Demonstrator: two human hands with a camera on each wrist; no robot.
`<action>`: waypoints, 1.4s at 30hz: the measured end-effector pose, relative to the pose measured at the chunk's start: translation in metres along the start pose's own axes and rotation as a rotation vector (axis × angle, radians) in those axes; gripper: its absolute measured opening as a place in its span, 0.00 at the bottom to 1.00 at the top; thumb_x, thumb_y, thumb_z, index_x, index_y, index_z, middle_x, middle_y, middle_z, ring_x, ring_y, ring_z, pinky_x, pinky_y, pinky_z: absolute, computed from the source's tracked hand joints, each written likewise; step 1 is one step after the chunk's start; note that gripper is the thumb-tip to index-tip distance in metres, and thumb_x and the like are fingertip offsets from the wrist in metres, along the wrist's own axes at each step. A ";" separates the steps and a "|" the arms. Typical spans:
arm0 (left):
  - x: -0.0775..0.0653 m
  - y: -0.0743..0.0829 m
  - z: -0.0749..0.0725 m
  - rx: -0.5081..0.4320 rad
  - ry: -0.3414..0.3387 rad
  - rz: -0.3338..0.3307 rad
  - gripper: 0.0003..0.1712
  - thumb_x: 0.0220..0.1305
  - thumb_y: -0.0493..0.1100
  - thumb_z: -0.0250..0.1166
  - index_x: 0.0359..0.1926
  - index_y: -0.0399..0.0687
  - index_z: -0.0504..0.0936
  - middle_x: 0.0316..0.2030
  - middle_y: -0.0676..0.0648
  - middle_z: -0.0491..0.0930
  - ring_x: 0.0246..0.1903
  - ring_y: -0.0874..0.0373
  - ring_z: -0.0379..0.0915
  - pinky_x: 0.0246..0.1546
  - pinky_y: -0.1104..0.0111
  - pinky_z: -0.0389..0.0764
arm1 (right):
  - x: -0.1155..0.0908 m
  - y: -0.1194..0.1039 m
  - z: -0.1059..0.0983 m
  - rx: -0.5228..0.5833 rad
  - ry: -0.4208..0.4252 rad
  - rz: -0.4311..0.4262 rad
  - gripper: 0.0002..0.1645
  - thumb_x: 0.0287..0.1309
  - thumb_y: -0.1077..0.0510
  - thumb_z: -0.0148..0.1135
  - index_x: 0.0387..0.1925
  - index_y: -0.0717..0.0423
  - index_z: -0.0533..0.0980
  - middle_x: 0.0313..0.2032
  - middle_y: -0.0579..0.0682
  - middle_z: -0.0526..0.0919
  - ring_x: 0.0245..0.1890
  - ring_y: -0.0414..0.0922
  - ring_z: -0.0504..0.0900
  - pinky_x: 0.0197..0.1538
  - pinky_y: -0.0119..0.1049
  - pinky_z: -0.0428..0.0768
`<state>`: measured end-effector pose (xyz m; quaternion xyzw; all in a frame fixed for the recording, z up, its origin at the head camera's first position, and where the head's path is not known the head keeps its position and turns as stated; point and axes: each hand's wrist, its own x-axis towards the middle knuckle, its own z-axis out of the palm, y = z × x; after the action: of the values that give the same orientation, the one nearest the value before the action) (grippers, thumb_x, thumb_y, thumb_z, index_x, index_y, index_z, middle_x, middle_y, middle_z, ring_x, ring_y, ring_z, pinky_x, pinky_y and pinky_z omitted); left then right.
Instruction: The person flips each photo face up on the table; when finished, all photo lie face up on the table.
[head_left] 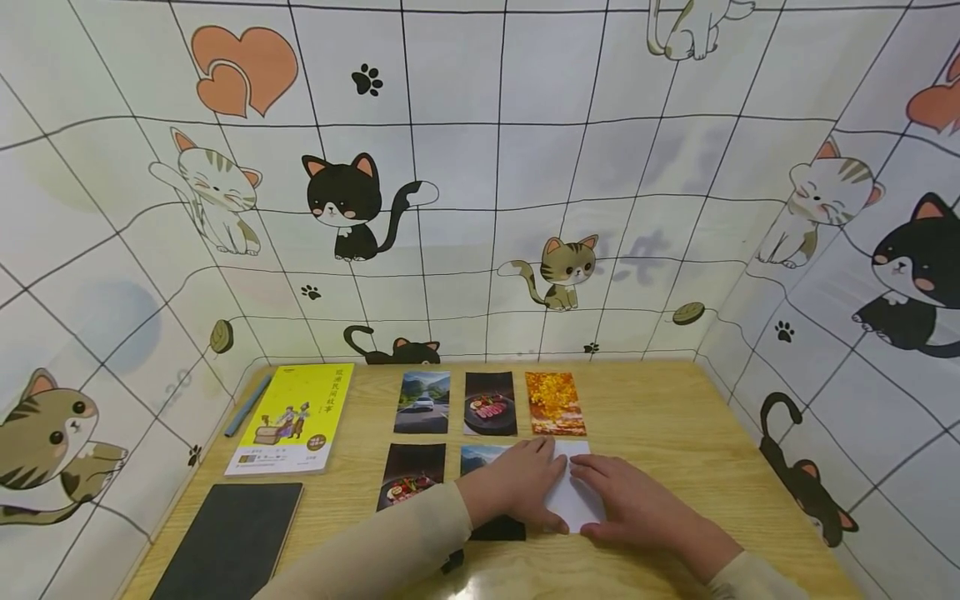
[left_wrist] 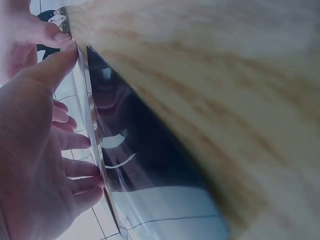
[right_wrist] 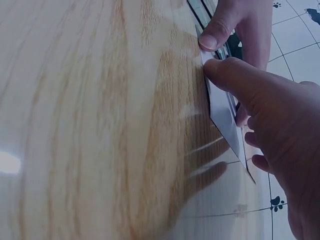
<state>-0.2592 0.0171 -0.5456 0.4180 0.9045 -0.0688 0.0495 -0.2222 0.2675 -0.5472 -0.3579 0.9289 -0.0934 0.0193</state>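
Observation:
A white card [head_left: 576, 504], its face blank, lies on the wooden table at the right end of the nearer row. From its left side my left hand [head_left: 525, 483] touches it, thumb at the near corner and fingers toward the far end. My right hand [head_left: 633, 504] rests along the opposite side, thumb by the near edge and fingertips on the card. In the right wrist view both thumbs meet the near edge of the card [right_wrist: 225, 117] close together. Left of it is a mountain picture card [head_left: 480, 454], partly covered by my left hand and wrist.
Behind stand in a row a road picture card [head_left: 422, 402], a food card [head_left: 490, 404] and an autumn-leaf card [head_left: 556, 404]. Another food card [head_left: 411, 475] lies nearer. At left are a yellow book [head_left: 300, 417], a blue pen [head_left: 248, 406] and a black notebook [head_left: 228, 542]. Cat-patterned cloth walls surround the table.

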 end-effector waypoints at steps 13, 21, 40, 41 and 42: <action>0.000 -0.006 -0.005 -0.055 0.036 0.077 0.64 0.55 0.92 0.62 0.80 0.56 0.71 0.68 0.46 0.73 0.68 0.54 0.71 0.72 0.64 0.73 | 0.002 0.002 0.002 0.013 0.001 -0.032 0.46 0.68 0.29 0.73 0.73 0.56 0.77 0.70 0.50 0.82 0.66 0.51 0.83 0.65 0.56 0.83; -0.001 -0.007 -0.005 -0.114 -0.003 0.035 0.63 0.58 0.89 0.65 0.83 0.58 0.69 0.80 0.42 0.66 0.78 0.50 0.64 0.76 0.61 0.70 | 0.005 0.001 0.002 0.042 -0.044 0.049 0.44 0.67 0.35 0.76 0.74 0.54 0.76 0.69 0.52 0.82 0.65 0.50 0.84 0.64 0.55 0.84; 0.001 -0.008 -0.003 -0.121 -0.001 0.021 0.65 0.58 0.89 0.64 0.84 0.55 0.67 0.80 0.44 0.66 0.79 0.51 0.62 0.77 0.60 0.69 | 0.007 -0.001 0.000 0.017 -0.043 0.003 0.49 0.62 0.31 0.78 0.73 0.55 0.77 0.70 0.52 0.81 0.67 0.52 0.83 0.64 0.55 0.84; 0.001 -0.008 -0.003 -0.130 0.002 0.024 0.66 0.57 0.89 0.65 0.84 0.55 0.66 0.80 0.44 0.66 0.79 0.51 0.62 0.77 0.60 0.69 | 0.007 -0.001 0.000 0.013 -0.042 -0.002 0.48 0.63 0.32 0.78 0.73 0.56 0.77 0.70 0.52 0.82 0.66 0.52 0.83 0.63 0.55 0.85; 0.000 -0.008 -0.003 -0.137 0.005 0.028 0.68 0.56 0.90 0.65 0.85 0.54 0.66 0.80 0.44 0.66 0.79 0.51 0.62 0.76 0.60 0.69 | 0.007 -0.002 -0.001 0.010 -0.041 -0.005 0.47 0.63 0.33 0.78 0.73 0.56 0.77 0.69 0.52 0.82 0.66 0.52 0.83 0.63 0.55 0.85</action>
<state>-0.2656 0.0130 -0.5417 0.4263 0.9013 -0.0051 0.0767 -0.2266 0.2614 -0.5457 -0.3621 0.9269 -0.0906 0.0399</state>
